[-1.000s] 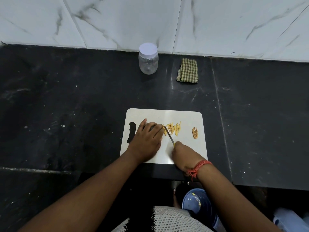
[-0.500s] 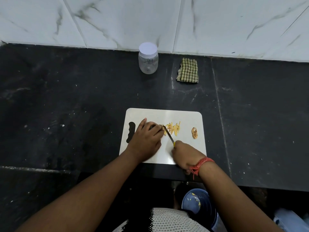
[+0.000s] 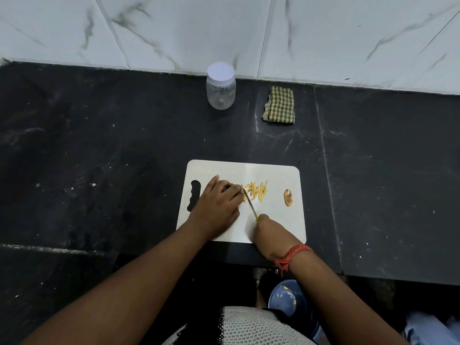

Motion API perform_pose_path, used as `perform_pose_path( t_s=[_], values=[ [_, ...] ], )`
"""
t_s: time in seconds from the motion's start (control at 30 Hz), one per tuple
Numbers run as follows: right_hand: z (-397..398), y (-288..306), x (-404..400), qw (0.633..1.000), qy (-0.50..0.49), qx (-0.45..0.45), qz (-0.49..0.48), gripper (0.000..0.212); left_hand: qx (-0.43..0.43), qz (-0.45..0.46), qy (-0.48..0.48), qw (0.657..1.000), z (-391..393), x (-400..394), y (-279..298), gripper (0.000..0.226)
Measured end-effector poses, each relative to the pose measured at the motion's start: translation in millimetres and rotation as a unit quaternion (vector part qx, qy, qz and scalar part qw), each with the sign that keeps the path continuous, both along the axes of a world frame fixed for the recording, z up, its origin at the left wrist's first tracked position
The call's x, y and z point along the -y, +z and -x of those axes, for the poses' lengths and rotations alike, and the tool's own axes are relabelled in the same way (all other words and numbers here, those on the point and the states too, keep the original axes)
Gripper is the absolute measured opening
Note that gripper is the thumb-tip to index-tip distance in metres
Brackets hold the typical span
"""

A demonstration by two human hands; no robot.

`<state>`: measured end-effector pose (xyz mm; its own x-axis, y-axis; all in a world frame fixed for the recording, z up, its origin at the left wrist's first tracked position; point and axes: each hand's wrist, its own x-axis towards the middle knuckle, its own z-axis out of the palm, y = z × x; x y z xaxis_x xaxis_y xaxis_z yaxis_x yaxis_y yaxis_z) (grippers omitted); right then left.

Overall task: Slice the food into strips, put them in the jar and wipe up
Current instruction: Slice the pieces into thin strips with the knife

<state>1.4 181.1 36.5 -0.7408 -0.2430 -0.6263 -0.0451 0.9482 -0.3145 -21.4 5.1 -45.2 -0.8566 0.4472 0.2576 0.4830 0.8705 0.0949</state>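
**Slicing on the white board, dark stone counter**

Wall (image 3: 323, 33): glossy white marble-look tiles with grey veins, running across 12 o'clock.

Counter (image 3: 99, 158): black polished stone, flecked with pale specks and scuffs, one slab seam at 3 o'clock.

Cutting board (image 3: 281, 220): flat, smooth white rectangle with rounded corners, centre of view; a wavy slot handle is cut through its 9 o'clock end.

Bucket (image 3: 286, 297): blue, round, below the counter edge at 5 o'clock, yellow scraps inside.

Left hand (image 3: 216, 205): palm down on the board, fingers curled over the uncut food, which it hides almost fully.

Right hand (image 3: 271, 235): at the board's 6 o'clock edge, fingers closed round a knife handle; red-orange thread band (image 3: 291, 255) on the wrist.

Jar (image 3: 220, 87): clear round plastic, white screw lid on, nothing visible inside, at 12 o'clock against the wall, well apart from the board.

Cloth (image 3: 279, 105): folded, green-and-cream check weave, at 1 o'clock, beside the jar.

Strips (image 3: 256, 191): thin yellow slivers, loosely fanned, just at 3 o'clock of the left fingertips.

Knife (image 3: 249, 203): slim blade, yellow at the handle, tip touching the food by the left fingers.

Peel piece (image 3: 288, 197): small brownish oval scrap, near the board's 3 o'clock edge.
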Motion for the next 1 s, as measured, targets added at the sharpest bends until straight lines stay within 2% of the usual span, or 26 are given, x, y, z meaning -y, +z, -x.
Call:
perform_pose_path(
  t_s=[0.1, 0.23, 0.3, 0.5, 0.57, 0.6, 0.67, 0.7, 0.77, 0.87, 1.0],
  values=[
    [-4.3, -5.3, -3.4, 1.000, 0.006, -0.011, -0.009, 0.021, 0.001, 0.000, -0.001, 1.000, 0.0, -0.1, 0.0, 0.033],
    [-17.0, -15.1, -10.4, 0.996, 0.051, -0.061, -0.034, 0.010, 0.000, 0.001, 0.000, 1.000, -0.1, -0.6, -1.4, 0.031],
    [-22.1, -17.6, -13.1, 0.996, 0.054, -0.063, -0.035, 0.016, 0.001, 0.000, -0.001, 1.000, -0.4, -0.1, -2.2, 0.030],
    [-29.3, -15.9, -22.0, 1.000, -0.013, -0.014, 0.020, 0.007, 0.003, 0.000, 0.001, 1.000, -1.8, -0.1, -4.4, 0.032],
    [-30.1, -9.0, -24.9, 0.990, -0.092, 0.068, 0.076, 0.011, 0.000, -0.006, 0.004, 1.000, -2.8, -0.3, -5.6, 0.035],
    [-31.6, -5.9, -27.2, 0.967, -0.159, 0.135, 0.146, 0.016, -0.004, -0.008, 0.005, 1.000, -3.8, -0.4, -6.4, 0.036],
    [-36.5, 2.6, -30.8, 0.866, -0.295, 0.273, 0.296, 0.019, -0.012, -0.009, 0.006, 1.000, -5.8, -0.6, -7.8, 0.037],
    [-39.3, 4.6, -33.3, 0.824, -0.330, 0.310, 0.342, 0.020, -0.015, -0.008, 0.007, 1.000, -6.5, -0.5, -7.9, 0.037],
    [-44.0, 5.6, -35.6, 0.789, -0.349, 0.334, 0.381, 0.018, -0.019, -0.007, 0.011, 1.000, -7.1, -0.5, -8.3, 0.038],
    [-43.6, 3.6, -33.1, 0.799, -0.359, 0.301, 0.376, 0.006, -0.028, -0.002, 0.014, 1.000, -7.3, -0.8, -8.7, 0.040],
    [-37.8, -0.6, -32.7, 0.869, -0.319, 0.208, 0.316, 0.011, -0.024, 0.001, 0.016, 1.000, -8.6, -0.4, -8.6, 0.041]
  ],
)
